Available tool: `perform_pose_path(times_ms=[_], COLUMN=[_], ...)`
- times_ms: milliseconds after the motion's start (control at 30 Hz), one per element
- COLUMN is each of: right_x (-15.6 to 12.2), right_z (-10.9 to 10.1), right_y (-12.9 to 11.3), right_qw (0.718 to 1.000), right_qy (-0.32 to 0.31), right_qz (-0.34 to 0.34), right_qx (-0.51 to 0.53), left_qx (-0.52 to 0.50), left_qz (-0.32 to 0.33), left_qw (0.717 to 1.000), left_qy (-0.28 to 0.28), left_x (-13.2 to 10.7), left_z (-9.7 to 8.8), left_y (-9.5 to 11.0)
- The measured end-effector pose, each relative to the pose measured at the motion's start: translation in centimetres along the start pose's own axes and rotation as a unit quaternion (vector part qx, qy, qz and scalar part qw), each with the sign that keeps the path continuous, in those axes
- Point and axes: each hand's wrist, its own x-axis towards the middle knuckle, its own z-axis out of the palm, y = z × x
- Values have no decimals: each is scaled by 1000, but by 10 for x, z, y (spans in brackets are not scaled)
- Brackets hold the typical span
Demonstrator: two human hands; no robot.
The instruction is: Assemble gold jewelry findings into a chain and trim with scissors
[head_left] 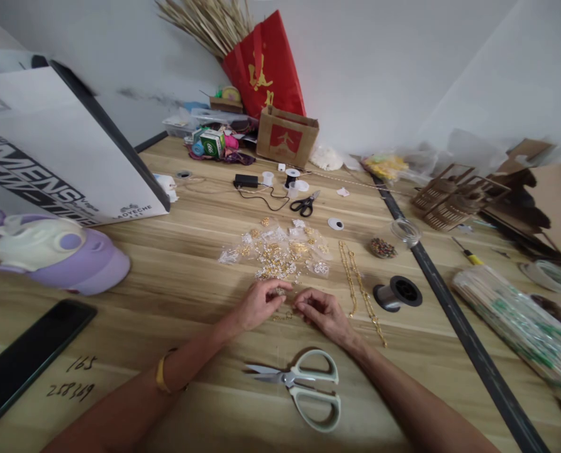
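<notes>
My left hand is at the near edge of a pile of clear and gold beads. Its fingers curve round with the thumb below them, and small shiny bits show between them, too small to name. Facing it, my right hand has thumb and fingertips pinched together; what they hold is hidden. A short gold chain lies on the wood just below the fingertips. Closer to me are scissors with pale handles, blades pointing left. Gold bead chains stretch out to the right of the pile.
A spool of wire and a dish of mixed beads are at the right. Black scissors lie behind the pile. Left are a phone, a purple-and-white appliance and a large white box. Packaged sticks lie far right.
</notes>
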Motion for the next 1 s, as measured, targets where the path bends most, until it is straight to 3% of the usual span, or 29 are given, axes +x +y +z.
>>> perform_pose_path(times_ms=[133,233,700,1000], right_x=[0,1,1,2], right_z=[0,0,0,1], right_y=[1,2,3,4], right_qw=[1000,1000,1000,999], right_qy=[-5,-10,4,-4], right_qz=[-9,-15,-8,-29], right_qx=[5,8,-5,-34], left_qx=[-139,-180,-13,65], left_qz=[-46,-43,9,10], left_qw=[987,979,1000,998], left_qy=[-71,-86,-4,-7], left_x=[-1,-1,0,1], left_z=[8,12,16,14], left_y=[4,2,-6,-2])
